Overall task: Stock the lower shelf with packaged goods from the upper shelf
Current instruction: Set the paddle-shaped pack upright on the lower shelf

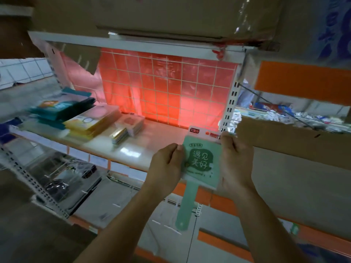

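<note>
In the head view, a flat green paddle-shaped pack in glossy clear wrap is held before the front edge of the white shelf, near its right end. Its long axis runs top to bottom: white header card up, slim handle down toward the person. The left grip pinches its left edge and the right grip holds its right edge. Flat stacked packs, teal and yellow, lie on the shelf's left part.

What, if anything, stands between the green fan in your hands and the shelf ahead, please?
Nothing visible does. The left hand and right hand hold the green fan at the front of the shelf; its bare surface lies beyond; stacked packets sit to the left.
</note>
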The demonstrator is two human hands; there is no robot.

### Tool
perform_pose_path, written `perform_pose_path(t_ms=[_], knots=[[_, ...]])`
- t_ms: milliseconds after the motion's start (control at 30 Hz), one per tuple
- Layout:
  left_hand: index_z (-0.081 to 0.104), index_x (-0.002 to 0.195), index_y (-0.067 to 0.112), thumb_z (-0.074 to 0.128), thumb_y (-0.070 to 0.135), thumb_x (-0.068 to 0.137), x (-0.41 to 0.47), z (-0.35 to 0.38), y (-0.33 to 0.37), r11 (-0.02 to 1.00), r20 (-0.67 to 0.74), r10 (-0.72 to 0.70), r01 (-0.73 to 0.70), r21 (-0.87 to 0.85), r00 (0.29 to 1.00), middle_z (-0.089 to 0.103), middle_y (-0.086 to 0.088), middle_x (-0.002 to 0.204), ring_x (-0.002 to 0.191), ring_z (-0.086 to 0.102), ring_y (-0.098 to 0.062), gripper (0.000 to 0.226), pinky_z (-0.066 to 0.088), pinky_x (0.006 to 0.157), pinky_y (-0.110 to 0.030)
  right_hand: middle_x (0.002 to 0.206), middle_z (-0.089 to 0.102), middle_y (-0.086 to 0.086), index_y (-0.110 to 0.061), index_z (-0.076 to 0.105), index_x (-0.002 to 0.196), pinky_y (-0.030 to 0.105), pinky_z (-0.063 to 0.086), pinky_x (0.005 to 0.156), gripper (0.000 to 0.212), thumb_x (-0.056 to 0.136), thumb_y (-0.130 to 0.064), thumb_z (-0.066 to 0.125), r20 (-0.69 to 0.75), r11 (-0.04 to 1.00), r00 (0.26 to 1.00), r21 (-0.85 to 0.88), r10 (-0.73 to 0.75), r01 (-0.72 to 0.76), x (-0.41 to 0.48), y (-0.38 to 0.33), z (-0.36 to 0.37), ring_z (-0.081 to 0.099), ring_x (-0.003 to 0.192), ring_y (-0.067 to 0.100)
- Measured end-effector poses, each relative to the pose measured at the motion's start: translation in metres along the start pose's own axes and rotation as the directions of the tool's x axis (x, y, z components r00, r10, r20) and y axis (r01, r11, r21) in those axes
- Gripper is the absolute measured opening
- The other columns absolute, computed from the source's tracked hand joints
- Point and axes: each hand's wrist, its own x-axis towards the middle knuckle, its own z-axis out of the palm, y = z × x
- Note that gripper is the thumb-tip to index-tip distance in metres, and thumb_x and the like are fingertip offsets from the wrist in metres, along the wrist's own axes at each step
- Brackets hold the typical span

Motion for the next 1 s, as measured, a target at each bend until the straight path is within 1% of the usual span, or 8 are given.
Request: perform_pose_path(t_ms=[133, 233, 333, 467, 567, 733, 833, 1000], knots=[[0.039, 0.061, 0.014, 0.038, 0.039, 0.089, 0.007, -0.034, -0.016, 1.000, -0.007, -0.003, 0.003, 0.002, 1.000, 0.035, 0.006, 0.052, 0.054, 0.033, -0.017, 0.037, 0.030, 0.052, -0.036, 0.034, 0.029, -0.012, 0.005, 0.047, 0.060, 0.025, 0.023, 0.046, 0.049, 0.100, -0.024, 0.051, 0.036, 1.000, 0.999, 0.010, 0.022, -0.023, -0.010, -0.001, 0.037, 0.027, 0.036, 0.005], [0.037, 0.060, 0.016, 0.037, 0.038, 0.089, 0.021, -0.057, -0.030, 0.999, -0.036, 0.006, -0.004, 0.043, 0.999, 0.034, 0.007, 0.051, 0.053, 0.032, -0.016, 0.037, 0.030, 0.051, -0.038, 0.042, 0.034, -0.011, 0.014, 0.052, 0.070, 0.026, 0.024, 0.050, 0.051, 0.100, -0.027, 0.051, 0.055, 1.000, 0.998, 0.003, 0.017, -0.017, -0.008, 0.005, 0.068, 0.028, 0.043, 0.004], [0.037, 0.061, 0.011, 0.038, 0.037, 0.091, 0.039, -0.074, -0.046, 0.998, -0.056, -0.021, 0.024, 0.051, 0.998, 0.034, 0.008, 0.052, 0.055, 0.030, -0.015, 0.040, 0.027, 0.054, -0.033, 0.059, 0.041, 0.010, 0.018, 0.052, 0.077, 0.030, 0.028, 0.055, 0.052, 0.099, -0.029, 0.051, 0.058, 1.000, 0.998, 0.010, 0.012, -0.012, 0.000, 0.010, 0.097, 0.036, 0.056, 0.017], [0.041, 0.067, 0.001, 0.039, 0.037, 0.092, 0.067, -0.091, -0.059, 0.998, -0.051, -0.053, 0.053, 0.012, 0.997, 0.037, 0.001, 0.055, 0.054, 0.034, -0.016, 0.043, 0.030, 0.052, -0.034, 0.057, 0.039, 0.009, 0.012, 0.046, 0.066, 0.030, 0.026, 0.054, 0.054, 0.098, -0.031, 0.052, 0.050, 1.000, 0.998, 0.011, 0.024, -0.025, 0.017, 0.023, 0.132, 0.034, 0.057, 0.017], [0.047, 0.075, -0.005, 0.040, 0.031, 0.099, 0.090, -0.101, -0.065, 0.996, -0.027, -0.084, 0.085, 0.023, 0.996, 0.041, -0.005, 0.059, 0.053, 0.040, -0.016, 0.044, 0.036, 0.051, -0.035, 0.045, 0.029, -0.010, -0.011, 0.037, 0.053, 0.028, 0.021, 0.052, 0.051, 0.098, -0.028, 0.052, 0.040, 0.999, 0.999, -0.019, 0.035, -0.034, 0.033, 0.026, 0.154, 0.026, 0.050, 0.011], [0.053, 0.076, 0.002, 0.037, 0.025, 0.102, 0.128, -0.115, -0.083, 0.991, -0.013, -0.077, 0.078, 0.111, 0.997, 0.050, -0.006, 0.062, 0.057, 0.047, -0.018, 0.038, 0.046, 0.058, -0.045, 0.055, 0.039, 0.010, 0.011, 0.052, 0.067, 0.034, 0.028, 0.055, 0.054, 0.097, -0.033, 0.052, 0.065, 0.999, 0.997, -0.021, 0.034, -0.033, 0.060, 0.032, 0.187, 0.034, 0.055, 0.017], [0.049, 0.068, 0.010, 0.035, 0.033, 0.099, 0.147, -0.122, -0.098, 0.982, -0.035, -0.065, 0.070, 0.177, 0.997, 0.050, -0.002, 0.059, 0.059, 0.047, -0.021, 0.041, 0.048, 0.064, -0.050, 0.057, 0.043, 0.021, 0.010, 0.052, 0.068, 0.041, 0.034, 0.053, 0.061, 0.087, -0.048, 0.049, 0.065, 0.998, 0.996, -0.016, 0.058, -0.057, 0.066, 0.037, 0.206, 0.040, 0.056, 0.019], [0.047, 0.067, 0.013, 0.034, 0.026, 0.102, 0.173, -0.133, -0.117, 0.980, -0.029, -0.090, 0.093, 0.178, 0.996, 0.048, 0.003, 0.057, 0.060, 0.048, -0.023, 0.040, 0.049, 0.065, -0.052, 0.052, 0.043, 0.007, -0.006, 0.047, 0.059, 0.039, 0.033, 0.053, 0.059, 0.079, -0.061, 0.048, 0.036, 0.993, 0.993, -0.007, 0.115, -0.115, 0.074, 0.053, 0.233, 0.040, 0.053, 0.019]])
